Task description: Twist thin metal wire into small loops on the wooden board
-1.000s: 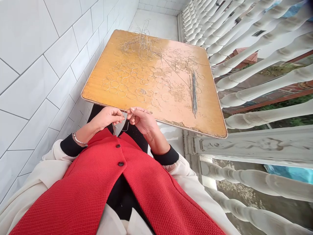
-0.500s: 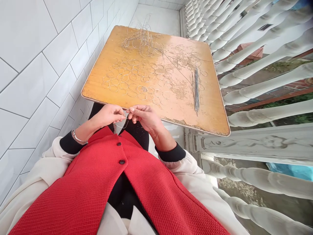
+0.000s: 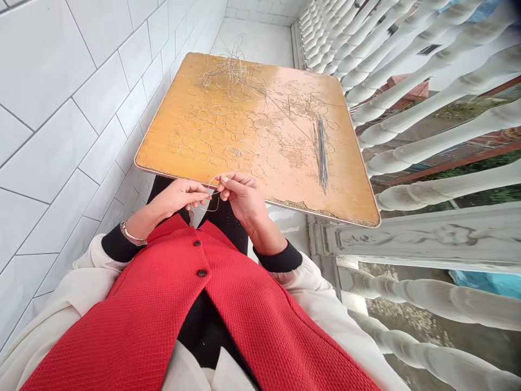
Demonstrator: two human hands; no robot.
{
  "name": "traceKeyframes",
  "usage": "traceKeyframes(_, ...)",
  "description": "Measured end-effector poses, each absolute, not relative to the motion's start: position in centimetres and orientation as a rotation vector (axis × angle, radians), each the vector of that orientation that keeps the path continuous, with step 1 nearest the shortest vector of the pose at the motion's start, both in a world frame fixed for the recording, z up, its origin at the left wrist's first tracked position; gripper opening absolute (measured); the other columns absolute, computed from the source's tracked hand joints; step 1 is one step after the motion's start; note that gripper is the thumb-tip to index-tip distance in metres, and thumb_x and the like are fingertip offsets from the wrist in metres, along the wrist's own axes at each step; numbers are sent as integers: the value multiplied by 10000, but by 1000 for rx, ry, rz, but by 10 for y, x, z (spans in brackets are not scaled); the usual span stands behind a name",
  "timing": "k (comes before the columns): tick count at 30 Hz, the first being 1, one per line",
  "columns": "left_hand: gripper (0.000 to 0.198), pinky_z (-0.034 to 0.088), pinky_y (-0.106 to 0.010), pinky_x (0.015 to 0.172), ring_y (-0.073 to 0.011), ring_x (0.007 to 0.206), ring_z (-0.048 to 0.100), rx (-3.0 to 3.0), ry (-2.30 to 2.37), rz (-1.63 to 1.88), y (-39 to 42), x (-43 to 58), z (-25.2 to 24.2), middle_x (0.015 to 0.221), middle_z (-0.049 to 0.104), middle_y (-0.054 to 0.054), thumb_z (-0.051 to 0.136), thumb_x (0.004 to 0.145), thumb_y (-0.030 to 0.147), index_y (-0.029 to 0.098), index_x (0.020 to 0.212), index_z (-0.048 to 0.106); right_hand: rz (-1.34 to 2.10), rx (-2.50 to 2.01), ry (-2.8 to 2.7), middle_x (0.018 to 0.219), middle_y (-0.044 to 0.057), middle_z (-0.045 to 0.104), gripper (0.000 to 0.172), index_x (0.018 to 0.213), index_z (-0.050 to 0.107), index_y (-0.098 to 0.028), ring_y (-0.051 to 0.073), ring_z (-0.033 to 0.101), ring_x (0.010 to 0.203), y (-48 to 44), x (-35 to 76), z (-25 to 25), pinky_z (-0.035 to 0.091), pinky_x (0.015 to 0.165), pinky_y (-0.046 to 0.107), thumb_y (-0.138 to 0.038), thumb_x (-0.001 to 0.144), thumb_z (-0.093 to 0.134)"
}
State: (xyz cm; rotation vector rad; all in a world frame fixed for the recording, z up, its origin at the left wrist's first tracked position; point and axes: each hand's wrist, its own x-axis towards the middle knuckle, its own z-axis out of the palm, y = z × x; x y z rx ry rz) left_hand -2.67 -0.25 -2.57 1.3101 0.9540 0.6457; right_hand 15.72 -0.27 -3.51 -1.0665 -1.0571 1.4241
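The left hand [image 3: 179,196] and the right hand [image 3: 245,198] are close together in front of the near edge of the tabletop [image 3: 352,187], above the lap of the person. Between them is a thin wire [image 3: 217,205], bent in a curve, and part of it hangs below the fingertips. The fingers of the left hand are closed in a pinch on this wire, with the thumb on top. The fingers of the right hand are also pinched, thumb against the first finger, and they have hold of the wire just beside the left fingertips. Where exactly its ends are, I cannot tell.

On the tabletop, many wire rings [image 3: 218,134] lie flat in a loose group, near to the hands. Among them is a small clump of wire [image 3: 236,153]. At the far edge stands a tangled heap of wire [image 3: 234,77], and to the right side lies a bundle of straight wires [image 3: 322,155], with loose wire pieces [image 3: 303,103] scattered beyond it. The left wrist wears a bracelet [image 3: 131,234]. The person has a red vest [image 3: 158,315]. A tiled wall [image 3: 52,174] is on the left, and white railings [image 3: 431,196] are on the right.
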Motion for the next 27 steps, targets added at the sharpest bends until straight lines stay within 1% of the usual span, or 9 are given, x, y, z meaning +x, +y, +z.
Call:
traceKeyframes(6, 187, 349, -194, 492, -56, 542, 462, 1303, 938, 670, -4, -25, -21, 676, 616, -6, 703, 737, 318, 133, 766, 708, 1379, -1034, -1067, 621, -28, 638, 200, 752, 708, -221, 70, 454, 465, -3, 159, -38, 398, 472, 228, -404, 691, 757)
traceKeyframes(9, 174, 341, -190, 487, -54, 534, 452, 1304, 964, 659, -5, -24, -18, 631, 581, 6, 718, 723, 295, 125, 714, 682, 1461, -1043, -1225, 574, -21, 623, 256, 724, 699, -196, 70, 441, 432, 2, 166, -35, 360, 452, 232, -450, 716, 730)
traceKeyframes(11, 148, 346, -184, 484, -55, 536, 454, 1326, 990, 659, -6, -24, -17, 616, 569, 11, 711, 720, 260, 121, 691, 666, 1451, -1096, -1447, 543, -16, 614, 297, 735, 701, -177, 76, 442, 422, 6, 172, -28, 341, 449, 235, -474, 744, 713)
traceKeyframes(14, 111, 362, -175, 483, -59, 543, 472, 1384, 1008, 652, -7, -23, -18, 607, 570, 12, 677, 734, 215, 116, 685, 662, 1229, -1118, -1904, 541, -15, 616, 253, 831, 724, -159, 97, 507, 478, 12, 181, -11, 361, 497, 237, -408, 804, 693)
traceKeyframes(16, 100, 374, -170, 484, -59, 544, 484, 1406, 1012, 646, -8, -23, -19, 617, 587, 7, 663, 742, 198, 112, 690, 667, 1017, -1003, -2214, 618, 9, 671, 199, 874, 741, -164, 115, 574, 561, 14, 184, 0, 395, 558, 243, -338, 857, 646)
traceKeyframes(19, 81, 396, -167, 488, -58, 540, 498, 1410, 1002, 657, -9, -22, -21, 629, 600, 5, 648, 750, 176, 113, 713, 682, 726, -827, -2471, 771, 42, 736, 203, 877, 755, -184, 130, 628, 667, 14, 186, 10, 423, 631, 250, -267, 914, 573)
traceKeyframes(23, 92, 417, -170, 486, -57, 526, 502, 1401, 1013, 748, -9, -22, -23, 618, 594, 6, 665, 747, 189, 115, 694, 679, 426, -901, -2358, 763, 46, 731, 239, 869, 752, -188, 137, 627, 657, 11, 184, -2, 422, 618, 252, -261, 945, 537)
traceKeyframes(27, 90, 418, -178, 473, -54, 493, 490, 1331, 1052, 802, -10, -20, -26, 593, 593, 9, 686, 729, 191, 114, 682, 680, 401, -952, -2152, 742, 40, 731, 242, 850, 745, -182, 134, 635, 639, 8, 176, -23, 456, 625, 249, -275, 943, 542)
